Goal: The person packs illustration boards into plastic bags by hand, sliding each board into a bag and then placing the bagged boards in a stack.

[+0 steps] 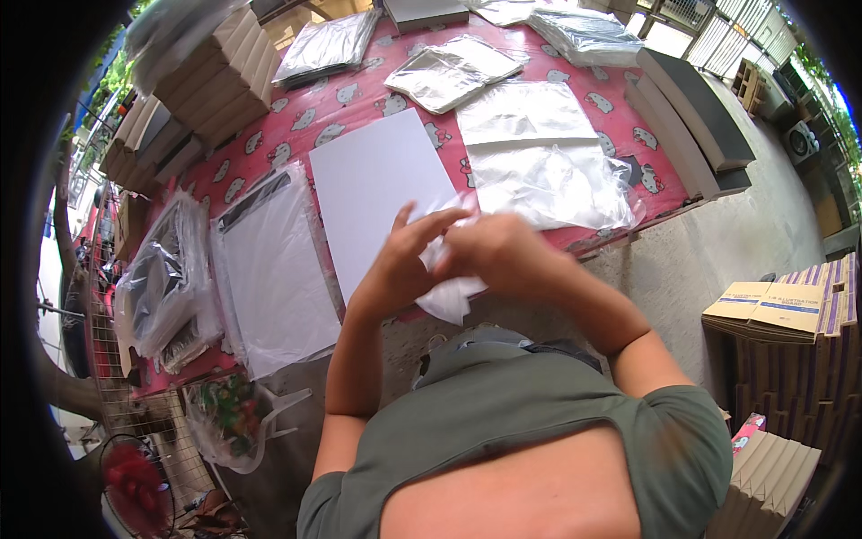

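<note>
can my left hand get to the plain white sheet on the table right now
Probably yes: in this view the left hand overlaps the white sheet, whose upper part lies uncovered. It may first have to leave the crumpled white material beside it.

The crumpled piece (453, 301) at the dial's centre looks thin, white and creased; blur hides whether it is paper or plastic. Toward eleven o'clock, the white sheet (377, 198) appears smooth and matt, like paper or card. Clear plastic bags (548, 184) between one and two o'clock shine glossily through their wrinkles, as does the plastic wrapping (278, 278) at nine. The concrete floor (660, 287) at three looks rough and dull. Matt brown cardboard boxes (790, 368) stand at four, and matt green cloth forms the shirt (503, 400) at six.
</note>
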`<move>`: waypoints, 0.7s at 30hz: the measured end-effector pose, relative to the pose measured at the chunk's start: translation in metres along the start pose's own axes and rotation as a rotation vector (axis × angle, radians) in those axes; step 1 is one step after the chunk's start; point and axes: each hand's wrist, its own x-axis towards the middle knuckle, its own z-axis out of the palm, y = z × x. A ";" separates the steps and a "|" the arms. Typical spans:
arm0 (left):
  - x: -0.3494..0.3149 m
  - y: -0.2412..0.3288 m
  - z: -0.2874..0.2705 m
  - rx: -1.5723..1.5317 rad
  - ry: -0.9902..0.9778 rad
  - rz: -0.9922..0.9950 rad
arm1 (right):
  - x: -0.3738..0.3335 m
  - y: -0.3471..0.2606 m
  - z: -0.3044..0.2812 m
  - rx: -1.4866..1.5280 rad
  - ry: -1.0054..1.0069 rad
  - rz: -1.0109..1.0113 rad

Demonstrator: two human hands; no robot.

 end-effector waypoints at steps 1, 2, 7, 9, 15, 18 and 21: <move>0.000 -0.004 -0.002 -0.143 0.050 -0.175 | 0.002 0.011 -0.022 -0.084 -0.027 0.114; -0.004 -0.006 -0.005 -0.278 0.107 -0.354 | 0.002 0.017 -0.043 -0.163 -0.057 0.217; -0.016 -0.016 -0.019 0.162 0.313 -0.388 | -0.014 0.033 -0.085 -0.319 0.058 0.197; -0.018 -0.018 -0.021 -0.160 0.478 -0.475 | -0.013 0.042 -0.094 -0.270 0.190 0.016; -0.010 -0.021 -0.003 -1.012 0.835 -0.296 | -0.016 0.031 -0.092 -0.049 -0.067 0.413; -0.020 -0.018 -0.010 -1.253 0.826 -0.420 | -0.021 0.029 -0.101 0.020 -0.269 0.346; -0.021 -0.024 -0.016 -1.284 0.851 -0.556 | -0.018 0.026 -0.105 0.120 -0.392 0.378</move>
